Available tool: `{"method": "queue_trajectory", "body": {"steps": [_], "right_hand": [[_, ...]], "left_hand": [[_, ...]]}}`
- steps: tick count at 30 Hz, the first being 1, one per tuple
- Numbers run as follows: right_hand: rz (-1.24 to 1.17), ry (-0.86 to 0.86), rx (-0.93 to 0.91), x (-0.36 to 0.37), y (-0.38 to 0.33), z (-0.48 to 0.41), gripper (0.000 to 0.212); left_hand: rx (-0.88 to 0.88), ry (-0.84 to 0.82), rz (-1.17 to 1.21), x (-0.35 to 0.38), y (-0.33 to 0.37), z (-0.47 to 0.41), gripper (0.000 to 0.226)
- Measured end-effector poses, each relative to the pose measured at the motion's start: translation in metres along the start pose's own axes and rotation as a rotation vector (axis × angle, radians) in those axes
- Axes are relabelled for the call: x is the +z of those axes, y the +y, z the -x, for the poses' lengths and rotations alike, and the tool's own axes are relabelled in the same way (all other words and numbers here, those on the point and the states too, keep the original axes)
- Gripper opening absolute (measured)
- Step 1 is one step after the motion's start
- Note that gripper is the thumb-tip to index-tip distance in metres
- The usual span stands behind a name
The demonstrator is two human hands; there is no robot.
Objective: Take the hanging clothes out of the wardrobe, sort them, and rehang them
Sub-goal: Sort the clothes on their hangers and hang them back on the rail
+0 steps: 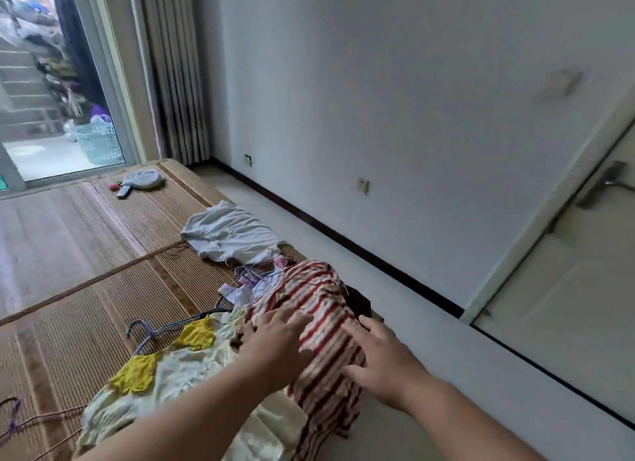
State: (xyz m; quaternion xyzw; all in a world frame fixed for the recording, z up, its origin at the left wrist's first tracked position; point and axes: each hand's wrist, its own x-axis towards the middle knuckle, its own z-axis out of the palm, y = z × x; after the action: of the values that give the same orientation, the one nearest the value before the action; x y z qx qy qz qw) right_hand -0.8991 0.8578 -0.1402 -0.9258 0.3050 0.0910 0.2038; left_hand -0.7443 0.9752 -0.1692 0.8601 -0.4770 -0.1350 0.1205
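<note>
a pale wall [378, 82] fills the upper right, with a dark skirting strip along its foot. below and to the left a woven mat [86, 254] covers a wide flat bed, and a strip of light floor [446, 374] runs between the mat and the wall. a white door [567, 306] stands at the right edge, with a metal handle [615, 182]. at the far left there is a glass door [113, 82] and beside it a striped curtain [171, 65].

the clothes lie on the near right corner of the mat. a red-and-cream striped garment [319, 299] is heaped along the mat's edge, and a dark cloth [359, 300] shows from under its far side. touching it on the left is a pale garment with yellow sleeves [178, 367], spread out flat. further up the mat, apart from the heap, lies a crumpled white garment [230, 233].

both hands are on the striped garment – the left hand [275, 340] lies flat with its fingers spread apart, and the right hand [381, 361] rests on the garment's right side, fingers straight and a little apart. neither grips the cloth.

wire hangers [154, 330] stick out from the pale garment's collar, more hangers [251, 275] are tangled between the heap and the white garment, and a purple hanger [13, 422] lies at the lower left.

a light blue basket [98, 140] stands beyond the glass. a small white bundle [144, 178] and a remote [123, 192] lie at the far end of the mat.
</note>
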Motion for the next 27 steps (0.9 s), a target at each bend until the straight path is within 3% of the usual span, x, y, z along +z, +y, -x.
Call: {"method": "queue_trajectory", "body": {"steps": [10,17,21,27], "right_hand": [[-0.011,-0.098,-0.042,-0.05,0.034,-0.174,0.065],[0.022,-0.198,-0.076,-0.072,0.06,-0.27,0.067],[0.05,-0.247,-0.115,-0.077,0.087,-0.336,0.065],[0.13,-0.392,-0.329,-0.073,0.124,-0.463,0.066]], "left_hand": [[-0.118,-0.023,0.041,0.002,-0.037,-0.167,0.063],[-0.273,-0.038,0.037,-0.007,-0.069,-0.235,0.067],[-0.405,-0.047,0.028,-0.001,-0.085,-0.268,0.065],[-0.713,-0.043,0.083,0.024,-0.086,-0.319,0.061]]}}
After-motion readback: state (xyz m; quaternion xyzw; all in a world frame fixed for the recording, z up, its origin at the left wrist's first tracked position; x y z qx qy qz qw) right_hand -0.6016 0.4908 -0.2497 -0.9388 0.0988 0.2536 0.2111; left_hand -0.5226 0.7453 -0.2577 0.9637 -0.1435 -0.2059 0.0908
